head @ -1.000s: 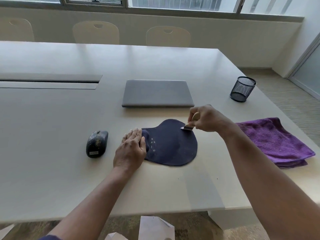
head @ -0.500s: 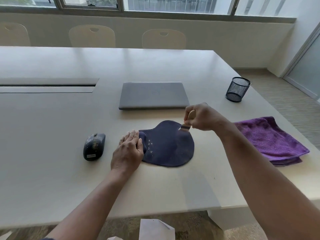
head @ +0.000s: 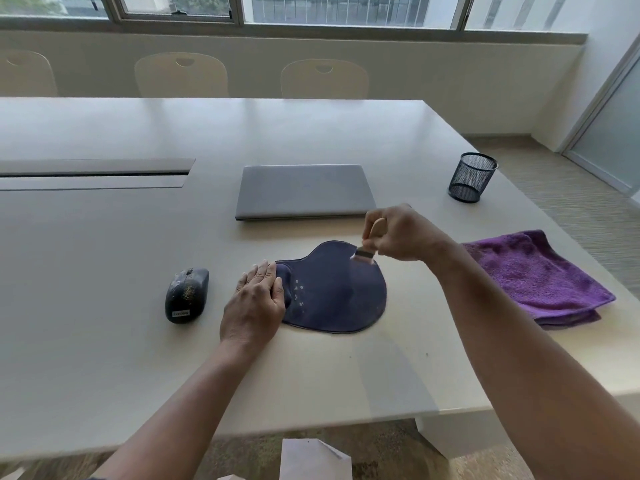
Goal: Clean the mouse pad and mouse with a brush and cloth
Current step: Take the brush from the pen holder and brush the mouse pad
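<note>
A dark blue mouse pad (head: 341,292) lies on the pale table (head: 104,271), with small white crumbs near its left side. My left hand (head: 254,304) lies flat with straight fingers on the pad's left end, on the wrist rest. My right hand (head: 398,233) grips a small brush (head: 369,244) with a wooden handle; its bristles touch the pad's far right edge. A dusty black mouse (head: 187,295) sits on the table left of my left hand. A folded purple cloth (head: 533,275) lies to the right of the pad.
A shut grey laptop (head: 304,192) lies just behind the pad. A black mesh pen cup (head: 471,177) stands at the far right. A cable hatch (head: 93,173) is set in the table at left. Chairs line the far side. White paper (head: 311,460) lies below the near edge.
The brush in my right hand has shifted slightly along the pad's far right edge. My left hand stays on the pad's left end. The view has tilted a little.
</note>
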A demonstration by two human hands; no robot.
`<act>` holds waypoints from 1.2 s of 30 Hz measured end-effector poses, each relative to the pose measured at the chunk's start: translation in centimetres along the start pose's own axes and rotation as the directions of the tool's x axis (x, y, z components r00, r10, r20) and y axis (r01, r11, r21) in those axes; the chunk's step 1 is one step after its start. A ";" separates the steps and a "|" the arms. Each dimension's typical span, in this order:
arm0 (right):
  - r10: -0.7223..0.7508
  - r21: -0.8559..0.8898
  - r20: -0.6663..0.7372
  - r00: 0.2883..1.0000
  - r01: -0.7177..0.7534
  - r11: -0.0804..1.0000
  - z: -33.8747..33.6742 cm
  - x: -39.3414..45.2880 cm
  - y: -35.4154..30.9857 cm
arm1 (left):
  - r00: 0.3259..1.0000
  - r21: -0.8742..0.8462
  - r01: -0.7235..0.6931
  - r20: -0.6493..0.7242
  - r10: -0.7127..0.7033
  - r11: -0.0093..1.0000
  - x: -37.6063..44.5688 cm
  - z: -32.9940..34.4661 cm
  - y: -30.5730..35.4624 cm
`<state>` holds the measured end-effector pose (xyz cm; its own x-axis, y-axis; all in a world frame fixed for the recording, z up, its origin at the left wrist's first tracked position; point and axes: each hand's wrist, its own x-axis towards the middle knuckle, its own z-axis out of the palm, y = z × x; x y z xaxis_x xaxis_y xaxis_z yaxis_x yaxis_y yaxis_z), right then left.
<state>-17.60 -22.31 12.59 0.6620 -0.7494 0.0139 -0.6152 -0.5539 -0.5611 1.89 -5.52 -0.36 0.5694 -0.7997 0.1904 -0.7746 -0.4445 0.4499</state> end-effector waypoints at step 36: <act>0.114 -0.104 0.334 0.936 -0.084 0.991 -0.4 -0.7 -0.8 | 1.000 0.008 0.007 0.023 -0.007 1.000 0.2 0.4 -0.3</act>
<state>-17.74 -21.50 13.33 0.6921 -0.6432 -0.3276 -0.7098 -0.5238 -0.4710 2.11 -5.68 -0.78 0.5684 -0.8055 0.1676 -0.7731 -0.4533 0.4437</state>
